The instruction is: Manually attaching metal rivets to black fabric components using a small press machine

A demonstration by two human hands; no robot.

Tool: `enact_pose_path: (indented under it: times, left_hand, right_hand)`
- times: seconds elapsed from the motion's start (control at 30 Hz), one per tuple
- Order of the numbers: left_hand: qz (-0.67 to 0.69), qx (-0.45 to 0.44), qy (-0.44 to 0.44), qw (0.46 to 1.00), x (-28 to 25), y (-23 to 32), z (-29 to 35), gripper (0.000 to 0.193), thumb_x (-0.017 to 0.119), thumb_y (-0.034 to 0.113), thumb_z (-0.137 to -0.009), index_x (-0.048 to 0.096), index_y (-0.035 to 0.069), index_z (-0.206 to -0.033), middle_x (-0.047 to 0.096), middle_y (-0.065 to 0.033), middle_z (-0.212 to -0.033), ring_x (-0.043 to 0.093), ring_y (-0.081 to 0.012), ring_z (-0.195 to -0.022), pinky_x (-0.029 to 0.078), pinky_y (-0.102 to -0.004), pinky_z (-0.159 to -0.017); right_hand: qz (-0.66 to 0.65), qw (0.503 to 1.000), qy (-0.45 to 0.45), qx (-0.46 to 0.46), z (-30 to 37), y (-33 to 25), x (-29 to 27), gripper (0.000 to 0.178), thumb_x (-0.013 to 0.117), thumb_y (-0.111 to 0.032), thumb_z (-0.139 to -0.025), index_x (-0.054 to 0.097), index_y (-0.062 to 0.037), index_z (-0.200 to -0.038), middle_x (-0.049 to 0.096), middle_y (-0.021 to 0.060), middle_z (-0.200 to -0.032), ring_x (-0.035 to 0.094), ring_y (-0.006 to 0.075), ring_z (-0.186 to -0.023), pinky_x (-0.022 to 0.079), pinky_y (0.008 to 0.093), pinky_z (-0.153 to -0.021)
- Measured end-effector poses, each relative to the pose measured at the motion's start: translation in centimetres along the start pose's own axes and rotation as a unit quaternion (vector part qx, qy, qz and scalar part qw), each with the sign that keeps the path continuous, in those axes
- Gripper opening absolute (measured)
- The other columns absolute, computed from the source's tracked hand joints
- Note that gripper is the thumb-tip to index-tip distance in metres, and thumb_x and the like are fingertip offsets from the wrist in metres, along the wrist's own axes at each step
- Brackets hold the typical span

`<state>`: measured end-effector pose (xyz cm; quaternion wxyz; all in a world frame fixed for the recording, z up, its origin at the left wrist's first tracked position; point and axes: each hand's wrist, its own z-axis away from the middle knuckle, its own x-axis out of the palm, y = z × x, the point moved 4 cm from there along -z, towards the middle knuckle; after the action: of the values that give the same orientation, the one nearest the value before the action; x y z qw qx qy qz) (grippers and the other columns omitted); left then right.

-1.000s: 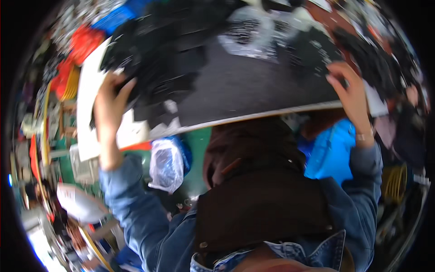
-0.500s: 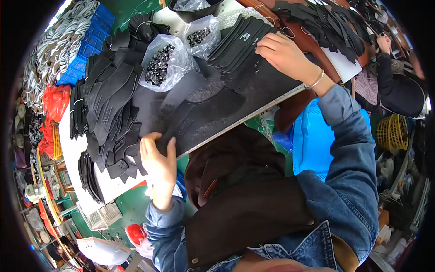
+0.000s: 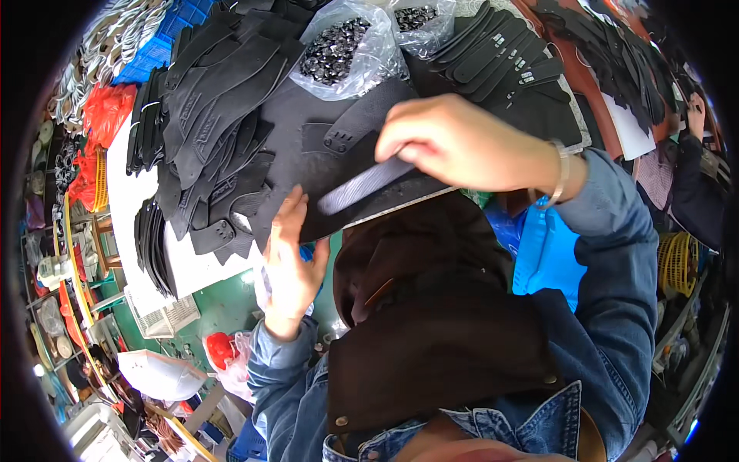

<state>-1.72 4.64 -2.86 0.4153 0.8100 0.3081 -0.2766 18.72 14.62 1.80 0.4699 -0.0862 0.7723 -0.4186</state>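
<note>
My right hand [image 3: 462, 142] pinches one end of a black leather strap [image 3: 363, 189], which slants down to the left above the work board, its pale underside catching the light. Fingers extended and thumb apart, my left hand [image 3: 294, 266] rests at the front edge of the black board [image 3: 286, 115]; whether its fingertips press on a leather piece is hard to see. Between the hands and the bags lies a wider black leather piece [image 3: 339, 137] with small fittings at its end. A fanned row of black straps [image 3: 493, 65] with small metal pieces lies at the far right.
Clear plastic bags of shiny dark studs [image 3: 335, 50] stand at the back. A large heap of black leather pieces [image 3: 223, 92] covers the left side, beside bundled strips [image 3: 154, 246]. A blue bin [image 3: 548, 250] is below on the right. Another person's hand [image 3: 696, 115] shows at far right.
My right hand has come from the row of straps toward the middle, now with a strap in it. My left hand stays near the front edge. The whole view has shifted.
</note>
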Motion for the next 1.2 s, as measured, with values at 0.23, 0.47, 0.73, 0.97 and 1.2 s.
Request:
enact_pose_path:
  times: [0.23, 0.47, 0.73, 0.97, 1.2]
  left_hand:
    - [-0.096, 0.1, -0.034, 0.99, 0.3, 0.0, 0.3, 0.037, 0.06, -0.003, -0.062, 0.062, 0.003, -0.098, 0.06, -0.0105, -0.103, 0.058, -0.0267, -0.09, 0.045, -0.0361, -0.074]
    - [-0.101, 0.118, -0.031, 0.987, 0.4, 0.1, 0.6, 0.041, 0.064, 0.002, -0.056, 0.065, 0.009, -0.097, 0.056, -0.0044, -0.096, 0.053, -0.0228, -0.085, 0.042, -0.0351, -0.071]
    - [-0.074, 0.09, -0.045, 0.992, 0.0, 1.1, 0.1, 0.043, 0.064, -0.003, -0.055, 0.064, 0.007, -0.097, 0.057, -0.0057, -0.093, 0.053, -0.0236, -0.081, 0.046, -0.0351, -0.068]
    - [0.106, -0.099, -0.003, 0.989, -1.5, 1.4, 0.1, 0.022, 0.069, -0.007, -0.067, 0.062, 0.0, -0.086, 0.063, -0.013, -0.084, 0.062, -0.0287, -0.075, 0.05, -0.0335, -0.067]
    - [0.293, -0.233, 0.038, 0.926, -2.5, 1.3, -1.4, 0.015, 0.062, 0.002, -0.08, 0.065, 0.0, -0.095, 0.065, -0.0069, -0.08, 0.059, -0.0087, -0.064, 0.046, -0.0219, -0.057]
  right_hand:
    - [0.445, 0.883, 0.15, 0.011, -3.6, 4.0, -5.7, 0.011, 0.057, -0.013, -0.081, 0.061, -0.0061, -0.089, 0.059, 0.0102, -0.08, 0.056, 0.0301, -0.079, 0.046, 0.0393, -0.069]
    - [0.423, 0.906, 0.033, 0.007, -6.3, 11.3, -7.5, 0.015, 0.061, -0.01, -0.077, 0.06, -0.0036, -0.091, 0.063, 0.015, -0.088, 0.059, 0.0332, -0.083, 0.046, 0.0427, -0.073]
    - [0.472, 0.86, 0.182, -0.062, -5.8, 12.5, -9.3, 0.012, 0.058, -0.014, -0.084, 0.06, -0.0027, -0.09, 0.064, 0.011, -0.077, 0.062, 0.0266, -0.073, 0.048, 0.0359, -0.065]
    - [0.018, 0.987, 0.136, 0.081, -4.7, 4.3, -6.7, 0.01, 0.057, -0.011, -0.087, 0.055, -0.0018, -0.085, 0.055, 0.0005, -0.067, 0.047, 0.0037, -0.061, 0.038, 0.0185, -0.054]
    - [-0.105, 0.992, 0.065, 0.033, -1.2, -4.7, 1.5, 0.007, 0.061, 0.003, -0.076, 0.057, -0.0016, -0.081, 0.059, 0.0082, -0.074, 0.056, 0.015, -0.062, 0.045, 0.0277, -0.058]
